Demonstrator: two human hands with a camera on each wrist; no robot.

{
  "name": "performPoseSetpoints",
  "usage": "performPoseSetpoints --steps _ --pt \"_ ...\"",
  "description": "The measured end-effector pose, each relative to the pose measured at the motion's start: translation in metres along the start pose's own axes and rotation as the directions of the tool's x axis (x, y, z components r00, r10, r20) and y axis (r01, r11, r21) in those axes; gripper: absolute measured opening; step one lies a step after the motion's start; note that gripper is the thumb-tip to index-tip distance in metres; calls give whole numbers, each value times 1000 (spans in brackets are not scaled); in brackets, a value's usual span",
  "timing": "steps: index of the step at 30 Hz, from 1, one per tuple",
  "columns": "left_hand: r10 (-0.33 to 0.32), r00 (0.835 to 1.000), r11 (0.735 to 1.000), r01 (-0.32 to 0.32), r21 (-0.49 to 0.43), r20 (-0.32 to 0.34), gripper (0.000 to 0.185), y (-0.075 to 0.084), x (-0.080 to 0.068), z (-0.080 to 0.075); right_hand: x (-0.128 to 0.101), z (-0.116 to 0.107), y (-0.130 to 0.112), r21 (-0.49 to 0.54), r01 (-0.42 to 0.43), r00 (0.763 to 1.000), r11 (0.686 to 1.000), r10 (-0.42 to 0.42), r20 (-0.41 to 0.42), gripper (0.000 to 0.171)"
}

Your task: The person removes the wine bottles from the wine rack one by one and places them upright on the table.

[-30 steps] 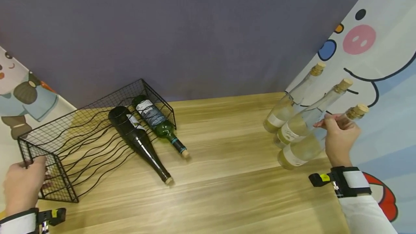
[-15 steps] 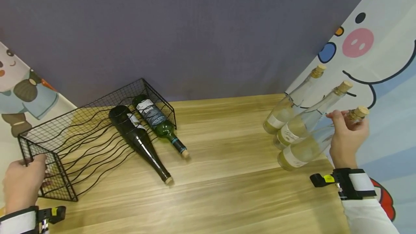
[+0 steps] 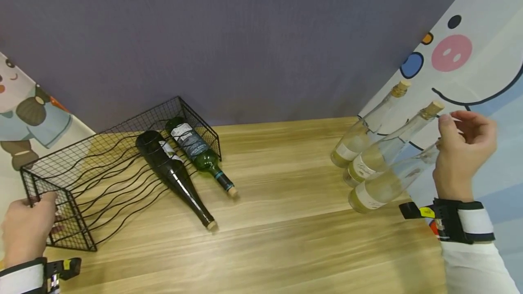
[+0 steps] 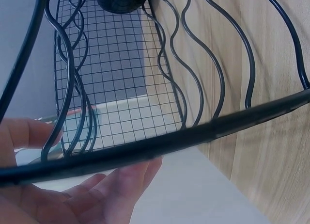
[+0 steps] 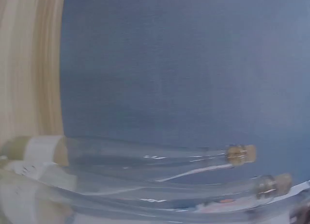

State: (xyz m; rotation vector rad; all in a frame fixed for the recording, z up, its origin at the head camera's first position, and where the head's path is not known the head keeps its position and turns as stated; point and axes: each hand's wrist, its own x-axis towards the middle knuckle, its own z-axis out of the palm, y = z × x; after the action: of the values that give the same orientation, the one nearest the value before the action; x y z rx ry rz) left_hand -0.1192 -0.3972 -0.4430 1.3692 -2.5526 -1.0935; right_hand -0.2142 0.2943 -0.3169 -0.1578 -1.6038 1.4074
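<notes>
Black wire rack (image 3: 118, 167) sits at left of frame on the desk (image 3: 286, 239), left hand (image 3: 26, 230) gripping its near corner. Right hand (image 3: 463, 149), fingers loosely curled, holds nothing, just beside the nearest of 3 clear bottles (image 3: 384, 185) at right.

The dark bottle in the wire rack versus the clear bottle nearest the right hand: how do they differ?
The black glass bottle lies flat in the black wire rack; the clear glass bottle of pale liquid stands on the wooden table. The black one is opaque, the clear one see-through. Both have labels.
</notes>
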Motion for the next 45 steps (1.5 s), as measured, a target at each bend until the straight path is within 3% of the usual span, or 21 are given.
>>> performPoseSetpoints --steps 3,7,14,21,26,30,35,41,45 --pt "-2 1000 1000 2 4 -1 73 -1 1 -1 3 1 -6 -166 80 996 983 -73 48 28" --pt "-1 1000 1000 1 13 -5 73 -1 2 -1 4 4 -13 -246 194 979 950 -172 106 32" --pt "-7 1000 999 7 32 -4 75 -2 3 -1 0 24 -34 -218 325 941 920 -292 172 33" --pt "-20 1000 1000 20 16 -2 73 -2 2 2 -8 59 -61 -126 339 929 932 -312 198 35" --pt "-38 999 999 38 -1 -7 72 -2 1 4 -10 92 -67 -111 345 914 932 -306 267 44" --pt "-39 999 999 39 -24 -9 71 -1 -2 4 -19 118 -62 -148 398 872 905 -323 367 49" --pt "-35 999 999 35 -33 -15 70 -7 0 6 -42 151 -53 -186 486 786 854 -334 521 55" --pt "-42 999 999 42 -32 -8 70 -6 0 4 -72 187 -59 -222 458 714 861 -207 669 57" --pt "-40 999 999 39 -24 -16 69 -6 1 2 -95 206 -64 -256 451 651 855 -119 750 59"
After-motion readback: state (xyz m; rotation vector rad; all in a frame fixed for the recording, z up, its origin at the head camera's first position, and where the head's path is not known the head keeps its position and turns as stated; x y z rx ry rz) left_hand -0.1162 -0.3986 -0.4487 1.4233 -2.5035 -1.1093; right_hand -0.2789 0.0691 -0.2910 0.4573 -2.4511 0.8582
